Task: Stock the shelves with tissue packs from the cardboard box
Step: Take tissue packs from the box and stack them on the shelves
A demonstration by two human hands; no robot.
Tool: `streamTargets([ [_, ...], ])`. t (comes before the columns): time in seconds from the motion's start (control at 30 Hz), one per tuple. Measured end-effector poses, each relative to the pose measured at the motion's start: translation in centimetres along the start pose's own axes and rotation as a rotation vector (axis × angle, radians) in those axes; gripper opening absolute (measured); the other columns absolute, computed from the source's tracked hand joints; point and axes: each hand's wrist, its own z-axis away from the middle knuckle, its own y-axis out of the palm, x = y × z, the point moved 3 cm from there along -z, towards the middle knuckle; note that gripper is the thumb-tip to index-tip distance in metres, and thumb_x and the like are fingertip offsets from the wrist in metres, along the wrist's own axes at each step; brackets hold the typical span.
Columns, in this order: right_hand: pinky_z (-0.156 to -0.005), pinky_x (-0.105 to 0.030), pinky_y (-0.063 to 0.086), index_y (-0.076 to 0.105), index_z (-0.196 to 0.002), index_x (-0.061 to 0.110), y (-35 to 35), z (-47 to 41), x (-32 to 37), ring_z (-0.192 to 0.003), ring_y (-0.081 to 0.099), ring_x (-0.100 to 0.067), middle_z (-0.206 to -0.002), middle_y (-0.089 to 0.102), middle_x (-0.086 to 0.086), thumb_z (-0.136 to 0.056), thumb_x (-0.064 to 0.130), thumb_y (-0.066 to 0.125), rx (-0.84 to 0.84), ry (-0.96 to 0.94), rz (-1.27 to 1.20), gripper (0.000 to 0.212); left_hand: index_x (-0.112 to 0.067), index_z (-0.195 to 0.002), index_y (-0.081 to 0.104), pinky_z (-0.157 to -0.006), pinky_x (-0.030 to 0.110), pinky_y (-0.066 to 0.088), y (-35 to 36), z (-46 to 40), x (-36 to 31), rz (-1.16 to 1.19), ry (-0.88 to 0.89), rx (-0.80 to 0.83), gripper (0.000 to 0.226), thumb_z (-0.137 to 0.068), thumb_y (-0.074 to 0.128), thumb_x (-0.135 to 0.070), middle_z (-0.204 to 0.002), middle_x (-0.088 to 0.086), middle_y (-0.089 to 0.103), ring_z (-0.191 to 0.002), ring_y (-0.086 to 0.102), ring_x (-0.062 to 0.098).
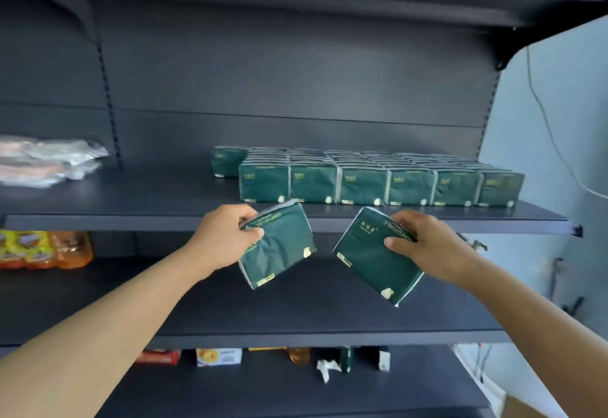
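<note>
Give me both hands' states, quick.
Left hand: holding left pack.
Right hand: holding right pack.

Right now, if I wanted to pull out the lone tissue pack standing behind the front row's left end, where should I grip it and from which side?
Grip the lone pack across its narrow thickness along the top edge, coming from the left: that side faces bare shelf, while the front row blocks its right and front.

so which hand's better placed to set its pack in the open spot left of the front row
Left. The left hand holds its tissue pack just below that gap; the right hand is farther right.
</note>
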Motion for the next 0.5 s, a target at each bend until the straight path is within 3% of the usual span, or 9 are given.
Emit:
streamTargets([
  [0.1,-0.08,-0.031,0.05,0.058,-0.102,0.021,1.3,-2.4,4.0,-0.09,0.063,-0.017,-0.096,0.066,-0.001,-0.088,0.024,0.061,-0.01,-0.043,-0.006,0.015,-0.023,-0.097,0.066,-0.067,0.027,0.049,-4.0,-0.9,1.7,-0.035,0.003,-0.05,0.013,-0.089,0.059,-0.015,-0.092,-0.003,0.07,-0.085,0.066,0.016],
  [0.33,-0.072,-0.029,0.044,0.056,-0.102,0.017,3.2,-10.6,11.9,-0.088,0.059,-0.021,-0.095,0.064,-0.003,-0.089,0.025,0.061,-0.082,-0.162,0.007,0.016,-0.021,-0.101,0.059,-0.059,0.018,0.044,-10.2,-4.5,4.7,-0.111,-0.004,-0.16,0.012,-0.09,0.058,-0.016,-0.099,-0.002,0.066,-0.086,0.065,0.02],
  [0.5,-0.079,-0.031,0.046,0.056,-0.104,0.014,4.3,-18.6,16.2,-0.093,0.058,-0.023,-0.098,0.063,-0.005,-0.089,0.025,0.061,-0.118,-0.258,-0.02,0.02,-0.021,-0.099,0.058,-0.064,0.021,0.045,-12.7,-8.9,6.5,-0.156,-0.045,-0.234,0.011,-0.09,0.06,-0.015,-0.099,0.0,0.067,-0.086,0.064,0.019],
])
